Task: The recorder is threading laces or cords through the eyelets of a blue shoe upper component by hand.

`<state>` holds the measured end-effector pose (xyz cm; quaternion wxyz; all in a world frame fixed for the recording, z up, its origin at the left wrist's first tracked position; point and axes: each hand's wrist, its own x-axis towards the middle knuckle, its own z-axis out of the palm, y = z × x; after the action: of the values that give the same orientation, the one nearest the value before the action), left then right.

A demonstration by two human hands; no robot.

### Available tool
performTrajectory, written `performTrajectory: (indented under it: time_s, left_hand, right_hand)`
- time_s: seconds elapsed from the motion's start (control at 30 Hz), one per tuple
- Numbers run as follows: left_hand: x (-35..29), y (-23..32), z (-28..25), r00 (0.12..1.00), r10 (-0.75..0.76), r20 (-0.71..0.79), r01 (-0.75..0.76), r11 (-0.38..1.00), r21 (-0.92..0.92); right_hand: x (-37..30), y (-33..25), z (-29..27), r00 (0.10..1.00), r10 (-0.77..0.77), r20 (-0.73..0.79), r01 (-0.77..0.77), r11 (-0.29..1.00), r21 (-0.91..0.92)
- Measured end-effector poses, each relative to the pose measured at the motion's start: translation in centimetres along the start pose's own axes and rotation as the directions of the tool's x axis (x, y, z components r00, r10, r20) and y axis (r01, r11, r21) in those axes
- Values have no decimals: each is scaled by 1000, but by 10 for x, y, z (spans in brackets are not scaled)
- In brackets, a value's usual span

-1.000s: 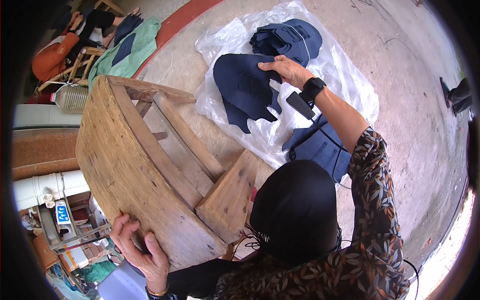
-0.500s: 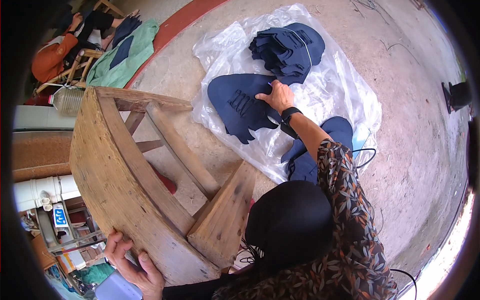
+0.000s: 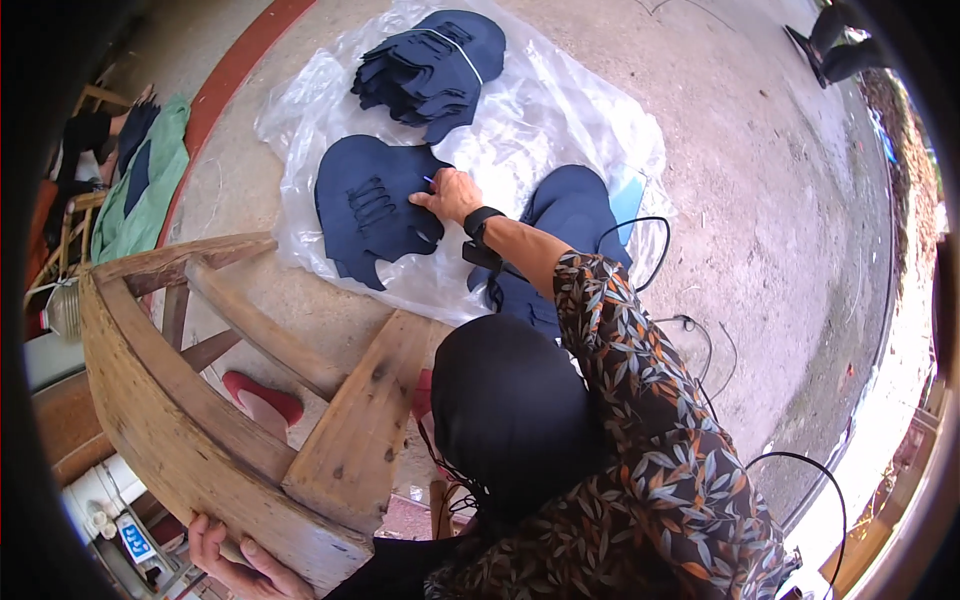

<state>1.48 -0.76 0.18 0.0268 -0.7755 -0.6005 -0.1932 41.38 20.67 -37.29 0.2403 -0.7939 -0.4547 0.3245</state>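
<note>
My right hand (image 3: 455, 195) reaches down to a navy cut piece (image 3: 350, 205) of flat sheet material with a row of slits. Its fingers are closed at the piece's right side, around a thin pen-like stick (image 3: 430, 181) whose light tip shows. Below left, my left hand (image 3: 245, 570) grips the end of a worn wooden bench (image 3: 190, 420), thumb and fingers against the plank. A thick stack of navy pieces (image 3: 420, 75), bound with a white band, lies beyond my right hand. More navy pieces (image 3: 570, 205) lie under and beside my right forearm.
Crinkled clear plastic sheeting (image 3: 520, 120) lies under the navy pieces on the concrete floor (image 3: 740, 180). Black cables (image 3: 668, 240) loop at the right. A red shoe (image 3: 265, 395) shows between the bench legs. Someone's dark-trousered legs (image 3: 850, 55) are at far right; a green cloth (image 3: 150, 180) lies left.
The whole view has shifted, so the navy pieces and bench appear farther left. My right hand stays on the slit piece and my left stays on the bench. Someone's legs now show at upper right.
</note>
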Motion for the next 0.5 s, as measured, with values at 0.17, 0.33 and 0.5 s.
performTrajectory:
  time_s: [0.17, 0.33, 0.5]
  left_hand:
    - [2, 5, 6, 1000, 7, 0, -7, 999, -41]
    - [5, 11, -3, 1000, 10, -4, -10, 999, -50]
    - [6, 7, 3, 999, 44, -18, -44, 999, -13]
  right_hand:
    - [-32, 71, -91, 976, -195, 98, 171, 963, 207]
    - [-112, 203, -186, 957, -158, -242, 191, 975, 118]
    - [-161, 265, -231, 944, 164, -285, -156, 986, 51]
